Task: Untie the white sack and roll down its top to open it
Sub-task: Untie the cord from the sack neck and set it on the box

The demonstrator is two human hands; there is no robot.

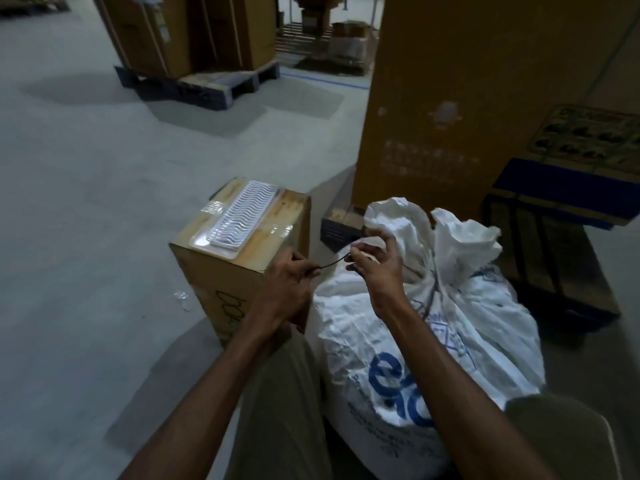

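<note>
Right now we have a thin dark cord [330, 264] stretched between our two hands, just above the white sack [433, 323]. Our left hand [289, 289] pinches one end of the cord between thumb and fingers, the hand sitting over the near corner of a cardboard box [242, 268]. Our right hand [375, 268] pinches the other end between thumb and forefinger, with the remaining fingers spread loosely and curled toward the sack's crumpled neck. The cord runs in a slight upward slant from left to right; whether its far end is tied to the sack we cannot tell. The sack stands between our knees, directly in front of us and below the right hand, its blue printing facing us. Its top [446, 233] is bunched and stands up in two rumpled peaks behind the right hand, not rolled down. The box just left of the sack is upright on the grey floor [86, 202], taped across its top, and carries a white ridged plastic tray [246, 213] lying flat on it. Behind the sack rises a tall brown carton [467, 98], and to its right a dark cart [554, 258] holds a flattened blue and brown carton. Farther off on the left, large boxes sit on a dark pallet [201, 84].
</note>
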